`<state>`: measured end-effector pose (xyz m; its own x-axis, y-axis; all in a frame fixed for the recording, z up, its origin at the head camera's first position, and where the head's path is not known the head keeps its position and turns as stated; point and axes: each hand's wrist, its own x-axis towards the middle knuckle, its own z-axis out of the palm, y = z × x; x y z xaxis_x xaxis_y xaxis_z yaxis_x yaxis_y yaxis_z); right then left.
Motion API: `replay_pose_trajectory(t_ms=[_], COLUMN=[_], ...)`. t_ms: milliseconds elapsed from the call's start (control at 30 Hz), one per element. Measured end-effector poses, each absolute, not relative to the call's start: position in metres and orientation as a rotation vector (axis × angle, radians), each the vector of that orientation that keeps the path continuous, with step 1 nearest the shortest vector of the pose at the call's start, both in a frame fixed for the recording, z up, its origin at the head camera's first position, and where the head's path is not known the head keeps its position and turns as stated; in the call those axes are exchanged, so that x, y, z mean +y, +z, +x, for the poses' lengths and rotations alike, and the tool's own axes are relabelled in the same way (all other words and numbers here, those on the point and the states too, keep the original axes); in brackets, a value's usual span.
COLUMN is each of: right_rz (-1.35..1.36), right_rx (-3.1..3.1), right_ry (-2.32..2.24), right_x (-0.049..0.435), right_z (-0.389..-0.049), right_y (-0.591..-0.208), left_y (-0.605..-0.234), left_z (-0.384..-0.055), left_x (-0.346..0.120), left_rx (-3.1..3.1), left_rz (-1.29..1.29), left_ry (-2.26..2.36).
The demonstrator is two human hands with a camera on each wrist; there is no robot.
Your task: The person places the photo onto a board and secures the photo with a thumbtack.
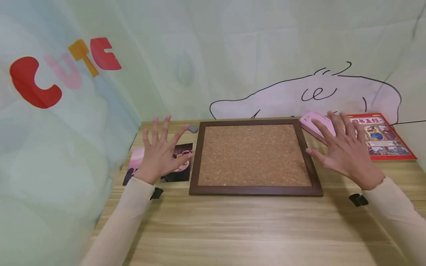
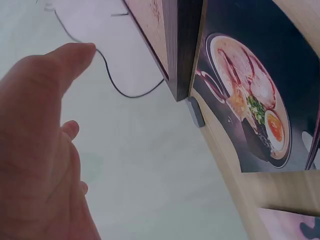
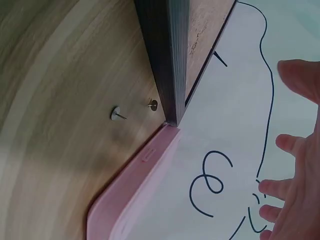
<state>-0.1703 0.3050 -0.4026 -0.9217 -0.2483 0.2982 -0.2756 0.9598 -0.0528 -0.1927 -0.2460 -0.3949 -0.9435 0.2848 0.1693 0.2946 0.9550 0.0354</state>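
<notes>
My left hand (image 1: 159, 154), fingers spread and holding nothing, hovers over two photo prints. One is a dark ramen-bowl print (image 2: 252, 100); the other is a pink-and-purple print (image 1: 136, 158), partly covered by the hand. Between my hands lies a cork board (image 1: 249, 155) with a dark brown wooden frame, flat on the table. To its right my right hand (image 1: 347, 155) is raised with splayed fingers, also holding nothing. Beneath those fingers is a pink case (image 3: 132, 180), partly hidden in the head view. Two thumbtacks, one silvery (image 3: 116, 114) and one brassy (image 3: 154, 105), lie beside the frame.
A red illustrated book (image 1: 392, 142) lies at the far right. Behind the ramen print sits a small grey block (image 1: 192, 128). A pale printed curtain (image 1: 173, 74) rises along the back and left edges of the wooden table (image 1: 233, 229).
</notes>
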Motion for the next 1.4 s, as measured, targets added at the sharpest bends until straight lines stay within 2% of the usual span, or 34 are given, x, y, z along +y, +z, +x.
replay_pose_trajectory(t_ms=[567,833,1400], right_rz=[0.343,0.382,0.427], right_rx=[-2.984,-3.027,-3.009], right_ry=[0.397,0.676,0.711], right_x=[0.313,0.322,0.334], right_z=[-0.165,-0.162,-0.166], right_y=[-0.416,-0.433,-0.450], left_y=[-0.414,-0.422,-0.427], left_z=[-0.190,-0.184,-0.180], left_x=[-0.262,-0.270,-0.259], left_rx=[-3.065,-3.062,-3.143], left_rz=[-0.417,-0.302,0.010], left_ry=[-0.472,-0.505,-0.592])
